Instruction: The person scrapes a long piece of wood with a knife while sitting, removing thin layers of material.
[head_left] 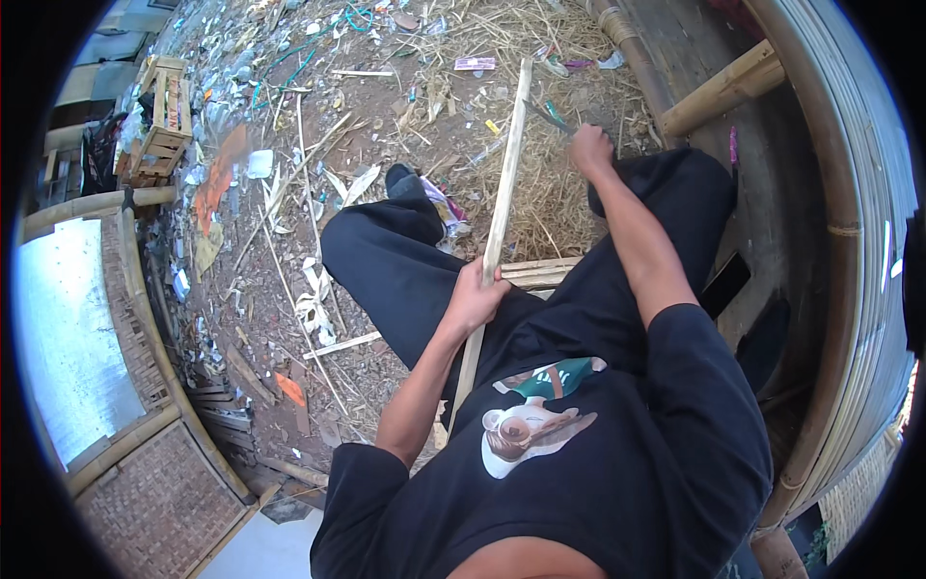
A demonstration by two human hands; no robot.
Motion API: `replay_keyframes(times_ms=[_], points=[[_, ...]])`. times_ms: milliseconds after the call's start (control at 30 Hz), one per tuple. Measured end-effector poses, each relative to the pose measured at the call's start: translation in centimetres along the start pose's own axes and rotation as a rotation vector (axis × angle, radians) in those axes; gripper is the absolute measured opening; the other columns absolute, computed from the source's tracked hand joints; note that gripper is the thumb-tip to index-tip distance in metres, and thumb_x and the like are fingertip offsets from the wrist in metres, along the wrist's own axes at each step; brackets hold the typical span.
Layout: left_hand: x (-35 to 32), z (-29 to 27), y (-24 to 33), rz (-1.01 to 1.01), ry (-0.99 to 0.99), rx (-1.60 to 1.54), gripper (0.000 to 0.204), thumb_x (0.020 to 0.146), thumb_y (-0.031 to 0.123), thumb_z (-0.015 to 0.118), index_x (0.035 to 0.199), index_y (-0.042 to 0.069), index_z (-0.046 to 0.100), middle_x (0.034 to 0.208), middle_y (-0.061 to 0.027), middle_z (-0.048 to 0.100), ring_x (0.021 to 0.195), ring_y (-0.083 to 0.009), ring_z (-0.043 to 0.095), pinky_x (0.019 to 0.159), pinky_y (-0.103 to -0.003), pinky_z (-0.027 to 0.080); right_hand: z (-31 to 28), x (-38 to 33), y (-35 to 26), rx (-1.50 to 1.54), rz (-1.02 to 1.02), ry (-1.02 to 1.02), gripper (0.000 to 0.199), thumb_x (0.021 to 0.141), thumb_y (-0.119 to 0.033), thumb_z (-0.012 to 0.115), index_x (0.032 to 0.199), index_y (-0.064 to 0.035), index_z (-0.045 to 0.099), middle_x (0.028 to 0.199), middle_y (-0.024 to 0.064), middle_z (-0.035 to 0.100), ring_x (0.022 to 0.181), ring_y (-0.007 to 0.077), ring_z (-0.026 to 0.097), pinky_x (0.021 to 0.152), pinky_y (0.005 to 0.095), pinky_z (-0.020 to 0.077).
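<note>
**Bamboo strip held across the lap for trimming**

Bamboo strip (503,183), long, pale and thin, ran from the person's chest up and away over the lap, its far end reaching out above the littered ground (289,193). The left hand (475,297) was closed around the strip near its middle, just above the knees, pinning it against the dark trousers (405,280). The right hand (590,150) was clenched shut further out beside the strip, around what looked like a knife (550,118) with a thin dark blade angled toward the strip; the view was too small there to be sure of the tool. A few more bamboo pieces (540,272) lay across the lap under the left hand.

Around the seat, straw and shavings (540,203) covered the dirt, a small wooden crate (162,121) stood well apart to the left, and a woven panel (145,482) lay near the lower left. Thick bamboo poles (723,89) framed the bench (772,212) on the right.

To do this step well, the left grip probably needed to stay firm and behind the blade, the strip kept flat against the thigh so it could not twist, and the cutting stroke directed away from the body and legs in long, shallow passes.
</note>
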State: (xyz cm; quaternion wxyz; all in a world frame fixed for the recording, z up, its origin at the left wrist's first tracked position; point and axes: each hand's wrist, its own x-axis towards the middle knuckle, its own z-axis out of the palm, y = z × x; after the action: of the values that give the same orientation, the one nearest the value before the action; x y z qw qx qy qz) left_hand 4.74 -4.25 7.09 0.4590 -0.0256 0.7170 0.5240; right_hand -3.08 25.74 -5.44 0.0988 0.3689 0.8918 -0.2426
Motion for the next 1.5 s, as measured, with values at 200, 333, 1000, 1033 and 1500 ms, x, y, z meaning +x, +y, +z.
replay_keyframes(times_ms=[200, 333, 1000, 1033, 1500], points=[[1.0, -1.0, 0.6, -0.054, -0.058, -0.208, 0.016, 0.085, 0.007, 0.057, 0.085, 0.009, 0.041, 0.052, 0.0053, 0.035, 0.035, -0.0038, 0.030, 0.032, -0.021, 0.024, 0.3, -1.1, -1.4, 0.154, 0.047, -0.043, 0.028, 0.070, -0.022, 0.065, 0.086, 0.0002, 0.066, 0.096, 0.0244, 0.063, 0.094, 0.0359, 0.061, 0.080, 0.0417, 0.0490], [1.4, -0.4, 1.5, -0.080, -0.024, -0.240, 0.021, 0.090, 0.020, 0.057, 0.100, 0.008, 0.044, 0.054, 0.0052, 0.035, 0.035, -0.0040, 0.028, 0.032, -0.020, 0.024, -1.0, -3.1, -3.3, 0.319, -0.147, -0.070, 0.031, 0.071, -0.030, 0.065, 0.077, 0.0007, 0.063, 0.078, 0.0216, 0.064, 0.077, 0.0329, 0.063, 0.069, 0.0418, 0.0473], [6.4, -0.9, 4.0, -0.061, -0.166, -0.270, 0.009, 0.090, 0.015, 0.051, 0.087, 0.008, 0.046, 0.062, 0.0001, 0.048, 0.039, -0.0032, 0.033, 0.034, -0.019, 0.025, -2.3, -5.6, -5.8, 0.330, -0.142, -0.339, 0.037, 0.068, -0.033, 0.063, 0.068, 0.0039, 0.064, 0.078, 0.0247, 0.064, 0.075, 0.0364, 0.063, 0.070, 0.0424, 0.0487], [6.4, -0.8, 4.0, -0.094, -0.176, -0.254, 0.009, 0.090, 0.016, 0.052, 0.089, 0.009, 0.047, 0.060, 0.0022, 0.045, 0.039, -0.0031, 0.032, 0.035, -0.019, 0.025, -1.7, -5.4, -5.6, 0.326, -0.142, -0.342, 0.037, 0.068, -0.033, 0.063, 0.068, 0.0039, 0.064, 0.078, 0.0247, 0.064, 0.075, 0.0364, 0.063, 0.070, 0.0424, 0.0487], [9.2, -0.9, 0.4, 0.082, -0.013, 0.055, 0.018, 0.095, 0.022, 0.046, 0.093, 0.005, 0.050, 0.057, 0.0044, 0.037, 0.044, -0.0050, 0.035, 0.039, -0.023, 0.029, 1.0, -7.5, -5.9, 0.071, -0.476, -0.189, 0.027, 0.062, -0.022, 0.063, 0.070, 0.0038, 0.063, 0.074, 0.0265, 0.062, 0.075, 0.0383, 0.063, 0.070, 0.0452, 0.0502]])
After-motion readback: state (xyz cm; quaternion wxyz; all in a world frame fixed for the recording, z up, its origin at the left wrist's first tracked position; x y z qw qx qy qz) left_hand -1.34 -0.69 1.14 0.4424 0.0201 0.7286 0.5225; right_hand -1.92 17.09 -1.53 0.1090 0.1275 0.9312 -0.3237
